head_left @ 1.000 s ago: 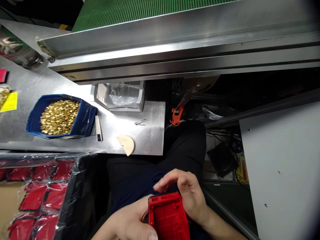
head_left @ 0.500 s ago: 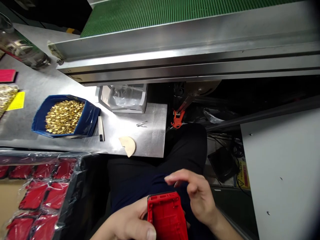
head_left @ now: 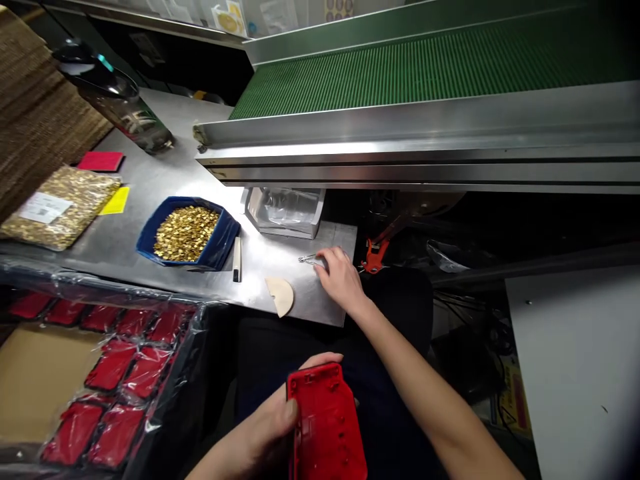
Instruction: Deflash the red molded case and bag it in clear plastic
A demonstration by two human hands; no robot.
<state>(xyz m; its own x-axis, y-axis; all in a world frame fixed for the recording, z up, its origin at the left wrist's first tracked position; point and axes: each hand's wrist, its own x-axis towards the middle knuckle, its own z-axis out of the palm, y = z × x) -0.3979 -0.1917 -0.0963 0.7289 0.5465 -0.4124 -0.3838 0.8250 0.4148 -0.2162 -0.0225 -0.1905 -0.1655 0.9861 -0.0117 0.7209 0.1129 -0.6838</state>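
While left hand [head_left: 270, 420] clamps red casing [head_left: 327, 427] near-right of blue bin [head_left: 223, 241], right hand [head_left: 343, 280] has left casing for metal tool [head_left: 306, 259] right of bin; cannot tell if pinching; casing now one-handed.

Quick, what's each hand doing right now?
Left hand: closed, holding the red shell.
Right hand: fingers curled at the small metal tool; can't tell if it's gripped.

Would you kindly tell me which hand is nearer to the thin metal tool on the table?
The right hand is at one end of the thin metal tool; the left hand is farther away, lower in the picture, holding the red shell.
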